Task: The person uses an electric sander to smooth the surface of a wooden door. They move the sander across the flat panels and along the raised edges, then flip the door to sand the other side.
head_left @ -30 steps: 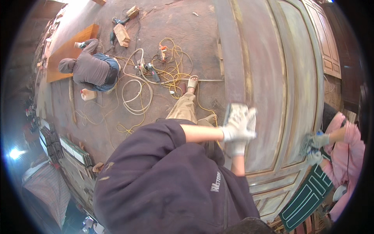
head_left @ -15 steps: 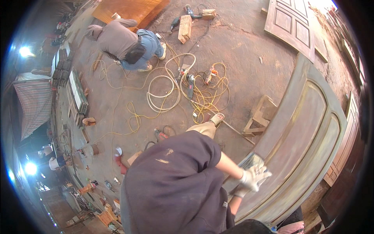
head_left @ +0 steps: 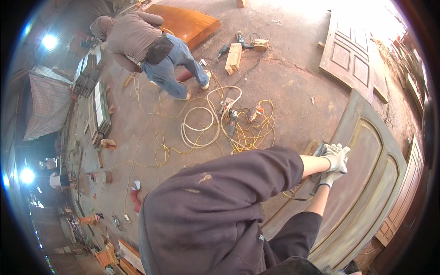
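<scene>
Both my hands wear pale work gloves and are close together on a large brownish-grey panelled door (head_left: 362, 183) with curved mouldings. My left hand (head_left: 337, 156), the farther one, has its fingers stretched out over the door. Just below it, my right hand (head_left: 332, 177) presses against it; its fingers are largely covered. A flat grey piece (head_left: 320, 149) with a dark edge shows beside and under my hands. I cannot tell whether it is a sanding pad or something else.
A person (head_left: 142, 41) in a grey hooded top stands by an orange-brown wooden panel (head_left: 188, 25). Coiled hose (head_left: 185, 130), yellow cables (head_left: 259, 137) and a power tool (head_left: 233, 123) lie on the floor. Wood blocks (head_left: 233, 58) and another panelled door (head_left: 348, 55) are farther off.
My hands have moved away from me along the door, up and to the right in the view, with my arms reaching farther. The other person has risen from a crouch.
</scene>
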Demonstrator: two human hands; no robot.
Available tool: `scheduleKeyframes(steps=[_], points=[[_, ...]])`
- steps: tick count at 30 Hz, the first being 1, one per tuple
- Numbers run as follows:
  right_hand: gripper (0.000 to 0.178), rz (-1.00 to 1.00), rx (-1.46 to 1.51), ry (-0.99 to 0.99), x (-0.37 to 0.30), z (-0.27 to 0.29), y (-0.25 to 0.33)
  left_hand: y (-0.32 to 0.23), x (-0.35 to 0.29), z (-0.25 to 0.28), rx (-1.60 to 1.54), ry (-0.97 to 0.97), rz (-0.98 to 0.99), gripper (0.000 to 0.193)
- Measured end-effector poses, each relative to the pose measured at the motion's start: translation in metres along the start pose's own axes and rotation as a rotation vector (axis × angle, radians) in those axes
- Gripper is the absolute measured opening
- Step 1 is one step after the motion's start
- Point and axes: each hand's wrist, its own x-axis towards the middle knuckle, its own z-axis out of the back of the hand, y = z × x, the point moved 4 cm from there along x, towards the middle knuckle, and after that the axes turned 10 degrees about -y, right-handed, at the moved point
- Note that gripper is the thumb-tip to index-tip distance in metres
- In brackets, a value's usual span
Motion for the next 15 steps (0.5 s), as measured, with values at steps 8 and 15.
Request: scheduleKeyframes(steps=[8,15], points=[[0.050,-0.029,0.166,0.023,-0.146,0.125,0.012,0.002,-0.174,-0.108,-0.049,-0.043,-0.107,0.083],[0.050,0.052,-0.743,-0.389,-0.288,0.212,0.046,0.004,-0.333,-0.161,-0.175,0.452,-0.330,0.099]])
